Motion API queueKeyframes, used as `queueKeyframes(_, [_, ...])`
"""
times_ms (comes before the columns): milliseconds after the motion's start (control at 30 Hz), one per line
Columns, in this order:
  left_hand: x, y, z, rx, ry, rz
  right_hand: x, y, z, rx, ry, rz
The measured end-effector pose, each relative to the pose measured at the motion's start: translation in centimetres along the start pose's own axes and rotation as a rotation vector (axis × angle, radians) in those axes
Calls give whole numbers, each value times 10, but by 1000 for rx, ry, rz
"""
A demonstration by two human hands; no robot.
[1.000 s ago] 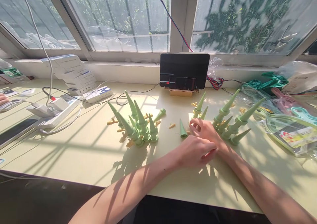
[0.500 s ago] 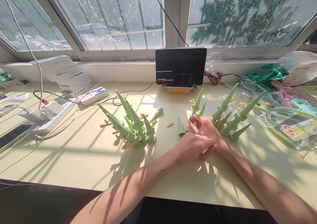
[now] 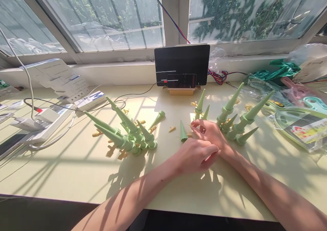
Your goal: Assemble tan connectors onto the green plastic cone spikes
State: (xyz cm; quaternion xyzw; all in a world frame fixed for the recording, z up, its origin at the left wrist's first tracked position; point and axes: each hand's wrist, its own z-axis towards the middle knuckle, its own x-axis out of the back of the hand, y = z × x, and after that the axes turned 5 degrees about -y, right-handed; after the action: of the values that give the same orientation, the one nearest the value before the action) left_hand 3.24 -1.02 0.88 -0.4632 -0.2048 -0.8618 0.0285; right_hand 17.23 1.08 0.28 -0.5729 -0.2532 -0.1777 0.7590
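Observation:
My left hand [image 3: 195, 155] is closed just above the table, its fingertips curled against my right wrist; anything in it is hidden. Behind it, my right hand [image 3: 209, 133] has thumb and fingers bent together in a pinch, and what they hold cannot be made out. A loose green cone [image 3: 183, 131] stands just left of the right fingertips, with a small tan peg [image 3: 189, 135] beside it. Past my right hand rises a cluster of green spiked pieces [image 3: 240, 124] with tan bits attached. Another spiked green cluster [image 3: 135, 135] stands to the left.
A second tan peg [image 3: 172, 129] and a green cone piece [image 3: 158, 118] lie between the clusters. A tablet [image 3: 181, 62] with a phone leans at the back. Boxes and a power strip [image 3: 55, 124] with cables are left; plastic-wrapped items [image 3: 298, 125] are right.
The whole view has shifted slightly, so things on the left appear further left. Both hands keep nearly the same pose and place by the loose cone.

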Motion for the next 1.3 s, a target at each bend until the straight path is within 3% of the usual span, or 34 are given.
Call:
queueKeyframes(233, [2, 2, 1, -36, -19, 42, 0, -13, -3, -19, -5, -55])
queueKeyframes(400, [3, 5, 0, -72, 94, 13, -8, -18, -7, 44, 60, -91])
queueKeyframes(967, [7, 3, 3, -167, 219, -7, -13, -8, -2, 157, 99, 43])
queueKeyframes(1133, [14, -6, 2, -121, 552, 20, -1, -19, -7, 292, 278, -83])
queueKeyframes(1200, [17, -11, 1, 19, 636, 45, 7, -24, -9, 375, 448, -109])
queueKeyframes(1300, [20, -20, 2, 276, 669, 74, 20, -28, -11, 461, 667, -92])
